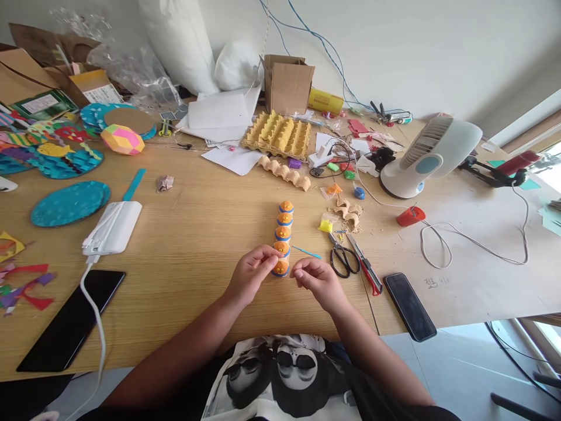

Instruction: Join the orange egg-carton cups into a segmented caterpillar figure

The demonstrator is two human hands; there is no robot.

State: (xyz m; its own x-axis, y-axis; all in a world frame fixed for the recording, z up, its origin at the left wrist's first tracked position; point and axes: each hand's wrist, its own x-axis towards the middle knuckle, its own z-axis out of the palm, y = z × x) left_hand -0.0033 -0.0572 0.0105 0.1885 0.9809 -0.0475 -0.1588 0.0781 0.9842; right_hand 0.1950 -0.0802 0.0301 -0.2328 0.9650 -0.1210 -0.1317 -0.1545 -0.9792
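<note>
A row of several egg-carton cups [283, 233], covered with orange clay and edged in blue, runs away from me on the table. Small yellow details and faces show on the domes. My left hand [250, 273] is at the near end, thumb and forefinger pinched together over the nearest cups; whether they touch is unclear. Just right of the nearest cup, my right hand [321, 282] has its fingers curled and thumb against the forefinger. Anything within either pinch is too small to make out. A thin blue clay tool [307, 252] lies beyond my right hand.
Black scissors [345, 257], a red utility knife [368, 269] and a phone [409, 307] lie to the right. Yellow clay [325, 225], carton scraps [348, 213] and egg trays [280, 135] lie farther back. A fan [432, 155] stands at right, a white power bank [114, 228] left.
</note>
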